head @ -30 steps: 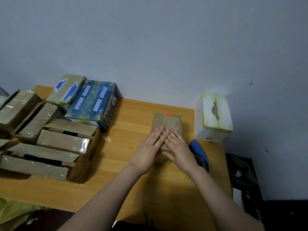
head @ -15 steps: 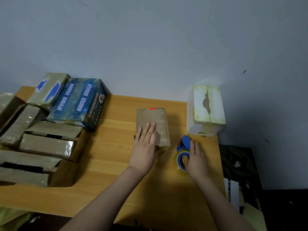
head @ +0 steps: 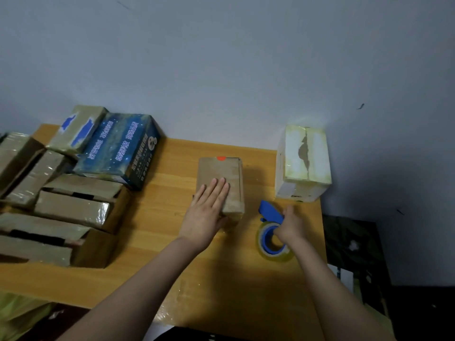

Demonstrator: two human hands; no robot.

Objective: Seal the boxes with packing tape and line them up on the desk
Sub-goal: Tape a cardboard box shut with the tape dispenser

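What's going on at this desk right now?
A person is sealing boxes. Their left hand lies flat on a small brown box in the middle of the desk, while the right hand grips the blue tape dispenser beside it. Other boxes sit piled at the left.
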